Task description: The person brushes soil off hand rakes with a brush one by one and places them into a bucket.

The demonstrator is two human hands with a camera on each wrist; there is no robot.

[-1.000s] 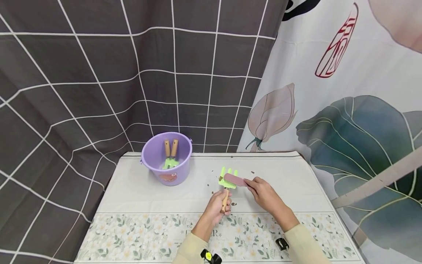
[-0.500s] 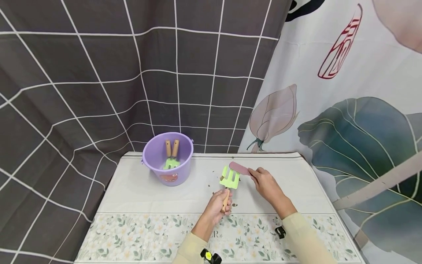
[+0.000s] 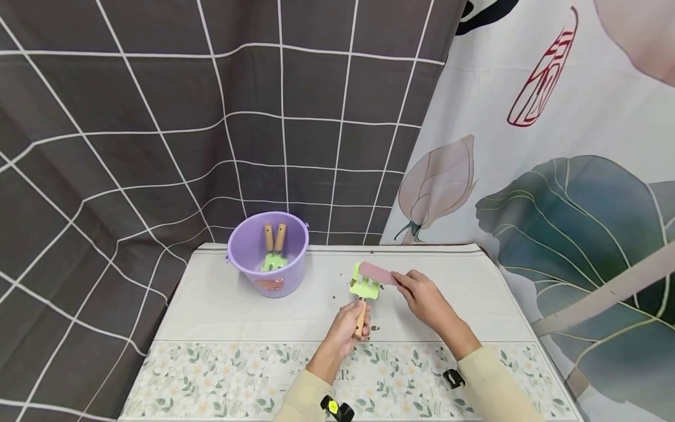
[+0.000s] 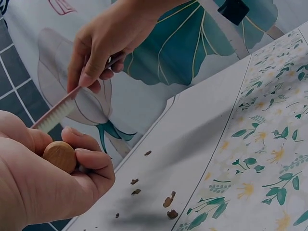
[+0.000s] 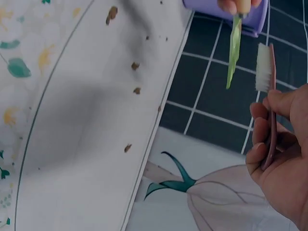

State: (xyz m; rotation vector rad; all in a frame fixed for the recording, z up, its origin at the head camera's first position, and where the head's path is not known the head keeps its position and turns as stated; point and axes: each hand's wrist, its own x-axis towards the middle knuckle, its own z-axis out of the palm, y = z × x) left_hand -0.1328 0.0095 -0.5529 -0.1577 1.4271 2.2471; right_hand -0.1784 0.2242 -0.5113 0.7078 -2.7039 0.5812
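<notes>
My left hand (image 3: 349, 325) grips the wooden handle of a small green garden fork (image 3: 364, 288), its tines pointing away from me above the table. In the left wrist view the round handle end (image 4: 60, 157) pokes out of the curled fingers. My right hand (image 3: 422, 299) holds a pink brush (image 3: 377, 273) by its handle. The brush's white bristles (image 5: 263, 67) face the fork, and in the head view its head overlaps the tines. From the right wrist the bristles and the green fork (image 5: 234, 53) look slightly apart. A brown bit clings near the fork's left tine.
A purple bucket (image 3: 295, 275) stands at the back left, holding green tools with wooden handles (image 3: 279, 236). Brown crumbs (image 4: 172, 213) lie scattered on the white tablecloth (image 3: 211, 310), whose front part is floral. Grey checked and leaf-printed curtains hang behind and at the right.
The brush moved from over the fork up to the tine tips and right, then back left over the tines. My left hand stays about in place; the fork tilts a little.
</notes>
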